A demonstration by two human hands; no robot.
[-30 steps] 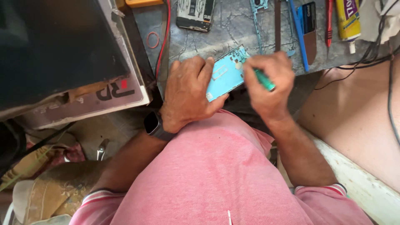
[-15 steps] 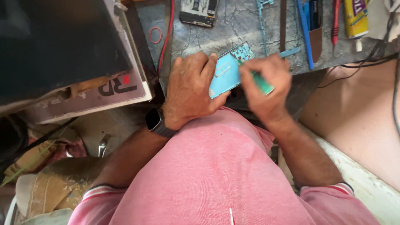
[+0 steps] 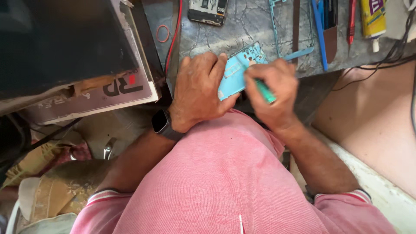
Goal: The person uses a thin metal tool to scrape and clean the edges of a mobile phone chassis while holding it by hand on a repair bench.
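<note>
My left hand (image 3: 197, 89) grips a light blue phone body (image 3: 236, 71) by its left edge, holding it tilted at the near edge of the marbled grey worktop (image 3: 242, 26). My right hand (image 3: 271, 91) is closed around a green-handled tool (image 3: 265, 90); the tool's tip is on the phone body near its middle and is hidden by my fingers. A dark watch (image 3: 162, 122) sits on my left wrist.
On the worktop lie a dark phone part (image 3: 207, 11), a thin blue frame (image 3: 288, 30), a blue tool (image 3: 318, 32), a red pen-like tool (image 3: 351, 21) and a yellow tube (image 3: 372, 17). A red rubber ring (image 3: 163, 33) and red wire (image 3: 175, 30) lie left. A dark box (image 3: 65, 43) stands at left.
The view has shifted slightly. My right hand has moved a little left over the phone body with the green tool. My left hand keeps its hold.
</note>
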